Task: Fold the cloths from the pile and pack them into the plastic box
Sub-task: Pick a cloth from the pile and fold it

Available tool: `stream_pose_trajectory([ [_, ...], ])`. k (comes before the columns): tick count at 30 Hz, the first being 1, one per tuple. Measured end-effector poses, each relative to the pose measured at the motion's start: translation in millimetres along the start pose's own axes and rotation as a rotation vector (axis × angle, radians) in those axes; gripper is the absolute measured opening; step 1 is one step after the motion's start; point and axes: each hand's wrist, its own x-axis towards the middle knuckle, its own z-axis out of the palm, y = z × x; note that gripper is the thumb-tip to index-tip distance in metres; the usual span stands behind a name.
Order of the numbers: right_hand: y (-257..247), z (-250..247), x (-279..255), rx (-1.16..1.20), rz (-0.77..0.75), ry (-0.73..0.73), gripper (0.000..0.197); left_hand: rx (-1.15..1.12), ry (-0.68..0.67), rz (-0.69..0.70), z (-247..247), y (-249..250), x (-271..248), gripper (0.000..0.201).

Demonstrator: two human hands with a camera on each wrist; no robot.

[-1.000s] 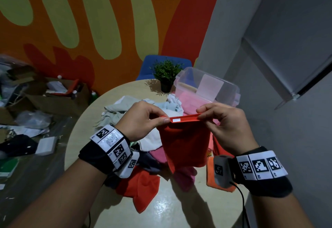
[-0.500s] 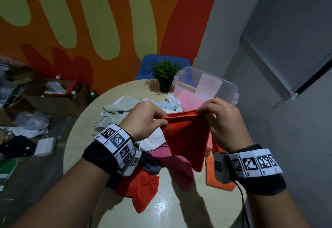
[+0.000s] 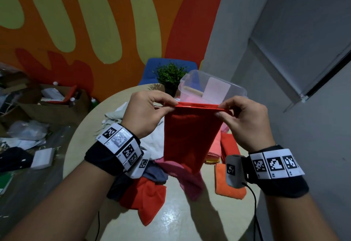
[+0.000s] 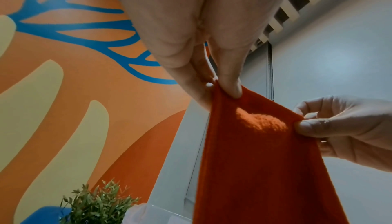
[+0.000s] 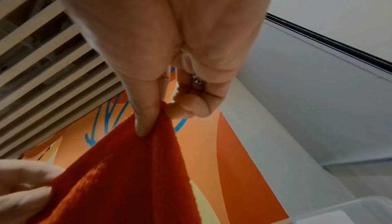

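Both hands are up at chest height over the table (image 3: 176, 220), each pinching a top corner of a red cloth (image 3: 187, 138): the left hand (image 3: 147, 114) nips its corner between thumb and forefinger, and the right hand (image 3: 245, 122) does the same at the other end. Seen from the left wrist, the thumb tip presses into the nap right at the hem, and the right wrist view shows a matching pinch, the other fingers curled behind.

The top edge runs taut and level from hand to hand, and the cloth hangs below it as a long narrow strip (already doubled, I'd judge, from the layered edge), its lower end just above the pile (image 3: 152, 183). So the long axis is vertical, and the next fold looks like one across it.

The box (image 3: 235, 90) sits straight beyond the cloth, at the far side of the table next to a small plant (image 3: 171, 73), a little nearer the right hand. Something pink lies in it already.

The cloth is a soft, fuzzy fleece-like stuff, limp and matte. The box is clear, rigid plastic with rounded corners. A few folded cloths, orange among them (image 3: 228, 187), lie flat by the right wrist.
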Motion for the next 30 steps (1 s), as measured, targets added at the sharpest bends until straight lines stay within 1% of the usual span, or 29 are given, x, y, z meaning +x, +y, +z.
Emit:
stream_pose_trajectory([
  [2, -2.7, -1.0, -0.6, 0.084, 0.048, 0.001, 0.023, 0.015, -0.027, -0.018, -2.9, 0.5, 1.2, 0.013],
  [4, -4.0, -2.5, -1.7, 0.157, 0.083, -0.024, 0.032, 0.013, -0.020, -0.027, -4.5, -1.1, 1.4, 0.012],
  [5, -3.4, -2.6, -2.0, 0.157, 0.091, -0.038, 0.036, 0.017, -0.014, -0.026, -4.1, -2.9, 1.7, 0.013],
  [7, 0.1, 0.3, -1.6, 0.092, 0.085, -0.065, 0.028, 0.047, -0.021, -0.012, -0.3, -9.3, 3.6, 0.018],
  [9, 8.8, 9.3, 0.4, 0.067, 0.106, -0.098, 0.021, 0.140, -0.056, 0.002, 6.7, -21.0, 8.4, 0.022],
  [11, 21.4, 23.9, 1.7, 0.094, 0.165, -0.151, 0.019, 0.252, -0.115, 0.002, 14.4, -32.8, 14.9, 0.018],
  [13, 34.8, 38.7, 3.1, 0.144, 0.227, -0.177, 0.010, 0.308, -0.164, -0.011, 20.6, -40.5, 21.6, 0.014],
  [14, 39.0, 42.9, 4.4, 0.165, 0.252, -0.178, 0.012, 0.333, -0.170, -0.009, 22.1, -40.8, 24.7, 0.013],
  [15, 44.1, 46.6, 6.9, 0.199, 0.268, -0.173, 0.017, 0.350, -0.160, 0.003, 22.9, -39.0, 27.8, 0.012],
  [17, 43.0, 45.5, 14.1, 0.241, 0.258, -0.120, 0.032, 0.330, -0.109, 0.033, 21.9, -31.2, 34.6, 0.010],
  [18, 37.2, 41.3, 17.6, 0.262, 0.244, -0.089, 0.035, 0.300, -0.085, 0.039, 19.8, -25.8, 37.1, 0.009],
  [21, 20.5, 26.7, 19.5, 0.400, 0.215, -0.056, 0.030, 0.160, -0.077, 0.022, 8.4, -7.3, 35.9, 0.008],
  [23, 9.8, 16.9, 8.0, 0.502, 0.210, -0.110, 0.023, 0.046, -0.157, -0.007, -1.3, -1.1, 26.2, 0.006],
  [25, 8.6, 16.5, -13.0, 0.536, 0.222, -0.228, 0.019, 0.000, -0.313, -0.060, -7.1, -5.9, 8.1, 0.008],
  [26, 14.2, 21.2, -27.5, 0.518, 0.252, -0.310, 0.018, -0.011, -0.420, -0.102, -6.5, -13.3, -3.8, 0.009],
  [28, 28.7, 34.7, -58.8, 0.466, 0.364, -0.493, 0.015, 0.020, -0.654, -0.211, 1.2, -37.1, -31.5, 0.009],
  [30, 46.5, 54.8, -93.8, 0.383, 0.450, -0.684, 0.013, 0.078, -0.870, -0.356, 14.2, -69.8, -63.4, 0.008],
])
